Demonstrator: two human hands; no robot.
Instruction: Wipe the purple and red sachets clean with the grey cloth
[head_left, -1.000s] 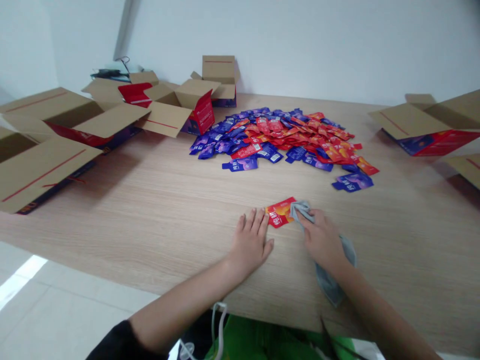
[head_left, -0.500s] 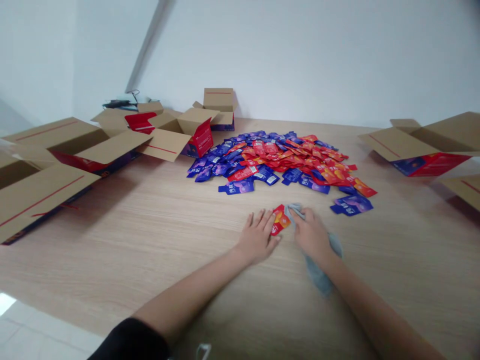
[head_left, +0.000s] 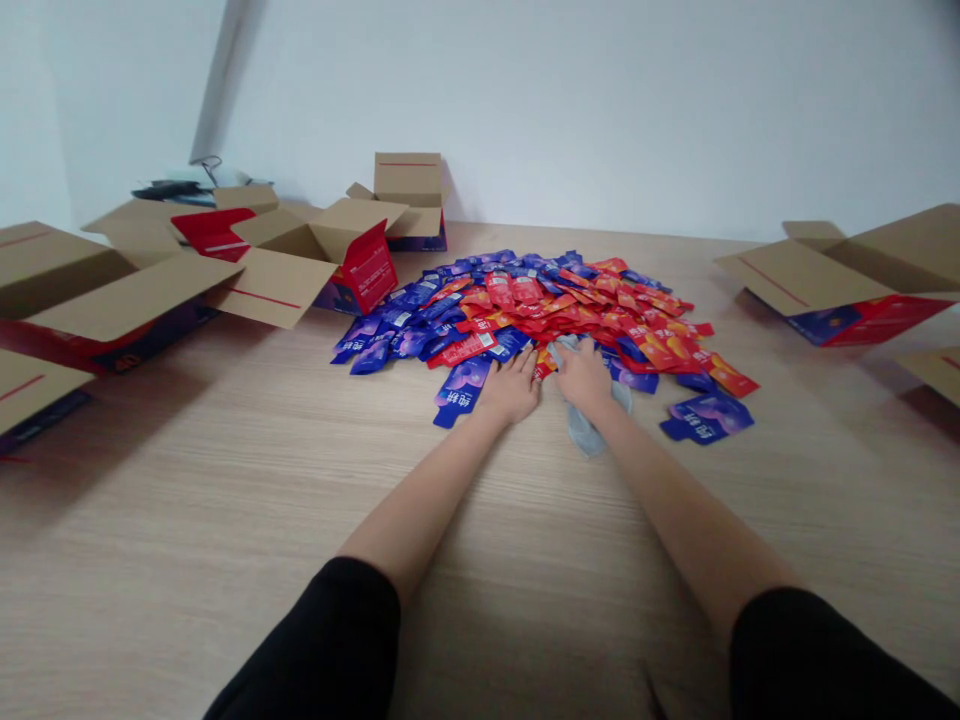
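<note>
My left hand [head_left: 513,386] lies flat at the near edge of a heap of pouches, fingers stretched out. It touches a red pouch [head_left: 546,362] that is partly covered by both hands. Just left of it, a blue pouch [head_left: 459,388] lies turned on the table. My right hand [head_left: 583,376] is closed on a grey-blue cloth [head_left: 587,432], which bunches at the fingertips and trails out below the palm. The heap holds many red pouches [head_left: 570,318] in the middle and right, and blue pouches [head_left: 405,318] mostly at the left and back.
Open cardboard boxes stand at the left, among them a large box [head_left: 127,310] and a red-sided box [head_left: 371,270]. A smaller box [head_left: 409,190] is at the back. Another open box [head_left: 847,300] stands at the right. One blue pouch [head_left: 707,418] lies apart on the wooden table [head_left: 300,480].
Both hands have moved forward to the heap, taking the red pouch and cloth along. The blue pouch beside my left hand has turned. The view has shifted slightly right.
</note>
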